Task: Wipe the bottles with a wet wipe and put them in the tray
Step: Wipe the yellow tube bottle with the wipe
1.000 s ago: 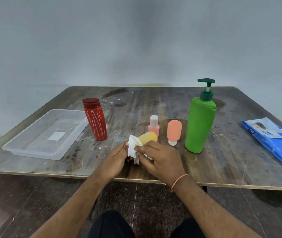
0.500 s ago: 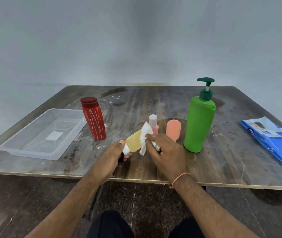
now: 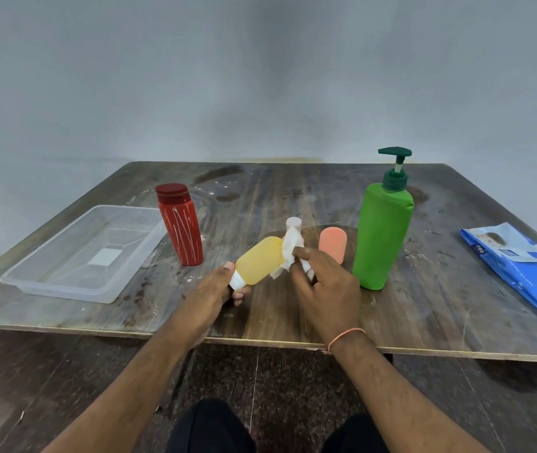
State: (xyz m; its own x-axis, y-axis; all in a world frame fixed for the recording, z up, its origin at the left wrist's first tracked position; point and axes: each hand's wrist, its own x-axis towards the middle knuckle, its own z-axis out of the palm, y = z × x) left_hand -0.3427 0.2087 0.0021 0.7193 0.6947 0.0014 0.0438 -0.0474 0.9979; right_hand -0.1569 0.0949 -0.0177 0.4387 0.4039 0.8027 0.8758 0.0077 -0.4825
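My left hand (image 3: 211, 294) grips the white cap end of a small yellow bottle (image 3: 259, 259), held tilted above the table's front middle. My right hand (image 3: 324, 282) pinches a crumpled white wet wipe (image 3: 288, 250) against the bottle's upper end. Behind them stand a small pink bottle with a pale cap (image 3: 294, 223), partly hidden by the wipe, and a small orange bottle (image 3: 332, 245). A red bottle (image 3: 180, 223) stands to the left and a tall green pump bottle (image 3: 383, 230) to the right. A clear plastic tray (image 3: 64, 277) with nothing in it sits at the left.
A blue wet-wipe pack (image 3: 522, 263) lies at the table's right edge. The worn wooden table (image 3: 424, 315) ends close to my body, and a plain wall stands behind it.
The yellow bottle has been lifted and turned, its body now pointing up and to the right. My right hand moved the wipe from the cap end up to the bottle's upper end.
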